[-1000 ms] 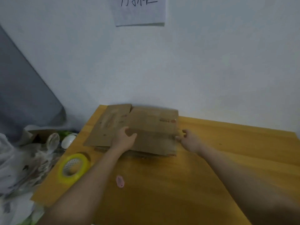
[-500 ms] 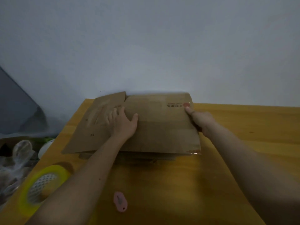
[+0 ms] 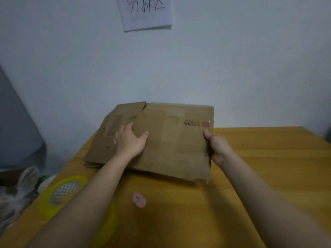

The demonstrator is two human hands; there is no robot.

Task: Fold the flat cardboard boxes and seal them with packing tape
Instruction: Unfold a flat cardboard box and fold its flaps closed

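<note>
A flat brown cardboard box (image 3: pixel 172 140) with a red dot and dark print near its far right corner lies on top of a small stack of flattened boxes, at the back of the wooden table (image 3: pixel 268 167). My right hand (image 3: pixel 215 146) grips its right edge, thumb on top, and that side is raised off the table. My left hand (image 3: pixel 129 140) presses flat on the left half, fingers spread, thumb along a flap seam. A yellow roll of packing tape (image 3: pixel 62 192) lies at the table's left edge, near my left forearm.
A small pink object (image 3: pixel 139 199) lies on the table between my forearms. Left of the table, crumpled plastic and a white bowl (image 3: pixel 46 181) sit lower down. A paper sign (image 3: pixel 146 12) hangs on the white wall behind the boxes.
My right hand has closed on the top box's right edge and lifted that side. My left hand stays pressed on the left half. The camera tilted up, so the wall sign shows again.
</note>
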